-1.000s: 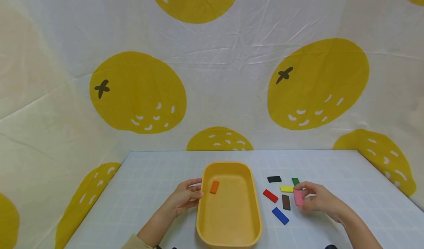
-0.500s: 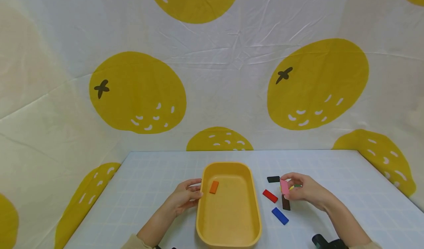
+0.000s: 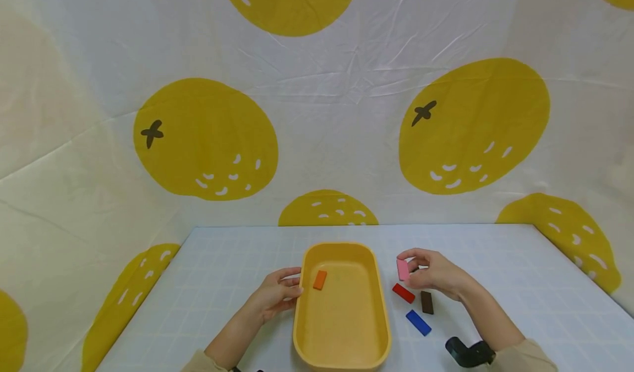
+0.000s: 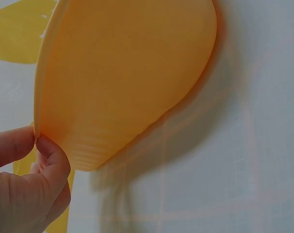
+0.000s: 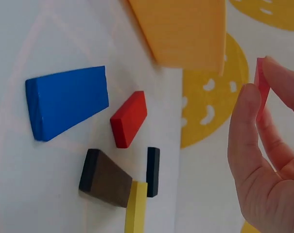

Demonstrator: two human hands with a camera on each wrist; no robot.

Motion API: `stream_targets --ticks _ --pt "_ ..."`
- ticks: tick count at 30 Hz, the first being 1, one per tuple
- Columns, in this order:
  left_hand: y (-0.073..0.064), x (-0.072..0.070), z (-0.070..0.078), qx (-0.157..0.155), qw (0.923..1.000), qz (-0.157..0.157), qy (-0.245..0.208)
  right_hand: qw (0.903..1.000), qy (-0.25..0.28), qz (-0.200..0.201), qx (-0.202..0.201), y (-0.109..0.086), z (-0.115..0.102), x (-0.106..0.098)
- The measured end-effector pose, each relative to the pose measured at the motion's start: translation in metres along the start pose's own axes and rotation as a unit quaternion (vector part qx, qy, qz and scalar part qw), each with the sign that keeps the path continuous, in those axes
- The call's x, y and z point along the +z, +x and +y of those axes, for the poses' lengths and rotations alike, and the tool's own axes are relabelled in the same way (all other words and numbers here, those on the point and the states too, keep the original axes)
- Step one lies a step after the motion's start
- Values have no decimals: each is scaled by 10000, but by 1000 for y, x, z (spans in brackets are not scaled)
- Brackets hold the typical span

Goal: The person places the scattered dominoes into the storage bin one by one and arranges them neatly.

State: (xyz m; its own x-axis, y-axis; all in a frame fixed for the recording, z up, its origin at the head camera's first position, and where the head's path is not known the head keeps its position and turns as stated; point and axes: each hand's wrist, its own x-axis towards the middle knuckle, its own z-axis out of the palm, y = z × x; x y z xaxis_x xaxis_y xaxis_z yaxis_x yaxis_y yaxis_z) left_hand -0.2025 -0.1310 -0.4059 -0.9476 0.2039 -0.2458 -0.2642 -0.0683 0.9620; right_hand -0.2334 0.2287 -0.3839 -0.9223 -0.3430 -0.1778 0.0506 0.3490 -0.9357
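My right hand (image 3: pixel 436 274) pinches a pink block (image 3: pixel 403 269) between thumb and fingers, raised over the table to the right of a yellow tray (image 3: pixel 342 355). In the right wrist view the pink block (image 5: pixel 261 87) shows edge-on at the fingertips. My left hand (image 3: pixel 278 292) grips the tray's left rim; the left wrist view shows thumb and finger (image 4: pixel 52 160) pinching that rim. Inside the tray, near its upper left, lies an orange block (image 3: pixel 320 280). Just below the held block on the table is a red block (image 3: pixel 403 293).
A brown block (image 3: pixel 427 302) and a blue block (image 3: pixel 418 323) lie right of the tray. Black (image 5: pixel 153 172) and yellow (image 5: pixel 136 208) blocks show in the right wrist view, largely hidden by the hand from above. A fruit-print cloth (image 3: pixel 342 141) hangs behind the table.
My right hand has lifted the pink block and carried it leftward, over the other blocks toward the tray. The left hand and the tray have stayed in place.
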Motion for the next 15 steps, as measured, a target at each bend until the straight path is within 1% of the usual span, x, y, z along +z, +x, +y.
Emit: stream_targets --ticks 6,10,15 --pt "-1 2 -1 -48 9999 128 16 10000 34 27 24 9 -10 11" --pt "-1 2 -1 -56 9999 129 -23 9999 -37 88 34 15 -15 16" --pt "2 1 -3 -31 9999 91 -39 10000 27 -76 -19 20 -19 19"
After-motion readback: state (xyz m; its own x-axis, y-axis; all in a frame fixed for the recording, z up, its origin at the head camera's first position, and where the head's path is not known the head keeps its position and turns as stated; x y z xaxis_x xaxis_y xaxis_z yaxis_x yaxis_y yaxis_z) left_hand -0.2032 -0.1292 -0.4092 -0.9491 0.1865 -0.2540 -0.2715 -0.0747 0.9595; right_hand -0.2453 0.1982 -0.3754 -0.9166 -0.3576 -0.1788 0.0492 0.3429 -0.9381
